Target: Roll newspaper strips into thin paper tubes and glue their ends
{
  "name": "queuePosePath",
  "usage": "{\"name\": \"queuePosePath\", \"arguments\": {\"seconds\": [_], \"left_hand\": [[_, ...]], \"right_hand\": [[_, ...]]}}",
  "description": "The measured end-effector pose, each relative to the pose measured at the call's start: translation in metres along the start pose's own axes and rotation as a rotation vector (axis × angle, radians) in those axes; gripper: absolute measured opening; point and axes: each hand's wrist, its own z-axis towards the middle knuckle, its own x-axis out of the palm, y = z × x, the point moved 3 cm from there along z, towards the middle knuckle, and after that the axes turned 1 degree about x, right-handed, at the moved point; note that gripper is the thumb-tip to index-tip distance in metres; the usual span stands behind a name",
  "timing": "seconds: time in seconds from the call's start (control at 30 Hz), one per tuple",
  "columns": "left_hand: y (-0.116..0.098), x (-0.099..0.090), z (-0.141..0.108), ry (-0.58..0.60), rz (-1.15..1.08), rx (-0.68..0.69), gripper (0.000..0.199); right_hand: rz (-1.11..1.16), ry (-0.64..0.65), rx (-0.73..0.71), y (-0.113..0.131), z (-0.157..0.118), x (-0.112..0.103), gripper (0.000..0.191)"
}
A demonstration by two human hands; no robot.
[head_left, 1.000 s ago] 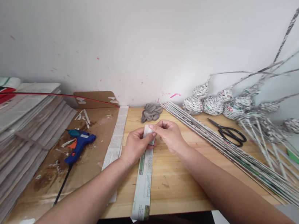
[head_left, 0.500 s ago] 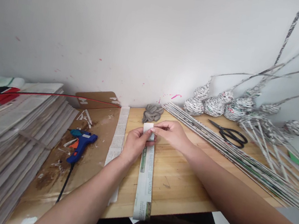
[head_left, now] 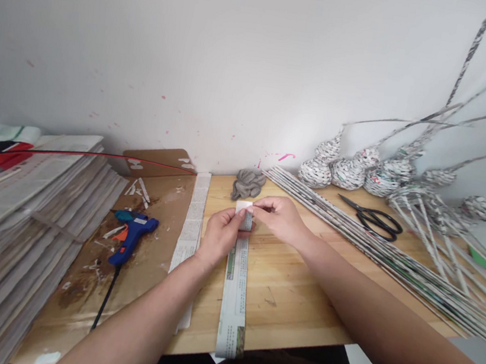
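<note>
A long newspaper strip [head_left: 234, 300] runs from the table's front edge up to my hands. Its far end is turned over, showing a pale face on top. My left hand [head_left: 222, 234] pinches that end from the left, thumb on top and fingers partly hidden under the paper. From the right, my right hand [head_left: 281, 217] grips the same end between thumb and fingertips. A crumpled grey cloth [head_left: 248, 184] lies just beyond the hands. Left of them rests another strip of newspaper [head_left: 193, 223].
On stained cardboard [head_left: 157, 254] at left lies a blue glue gun [head_left: 130, 242], beside a tall stack of newspaper [head_left: 40, 227]. Rolled paper sticks [head_left: 352, 238] stretch across the right side, near black scissors [head_left: 370, 217]. Several woven paper gourds [head_left: 347, 173] stand against the wall.
The turned-over end of the strip and my left hand have shifted very slightly to the right. Both hands keep their hold, and everything else stays put.
</note>
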Motion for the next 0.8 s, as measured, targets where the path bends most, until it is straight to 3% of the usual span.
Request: {"name": "queuePosePath", "arguments": {"seconds": [0.4,0.8], "left_hand": [[0.0009,-0.0007,0.0005,0.017,0.040,0.039,0.040],[-0.0009,0.0016,-0.0012,0.012,0.018,-0.036,0.040]], "right_hand": [[0.047,0.034,-0.016,-0.0090,0.0028,0.0009,0.023],[-0.033,-0.070,0.052,-0.0060,0.0029,-0.0001,0.021]]}}
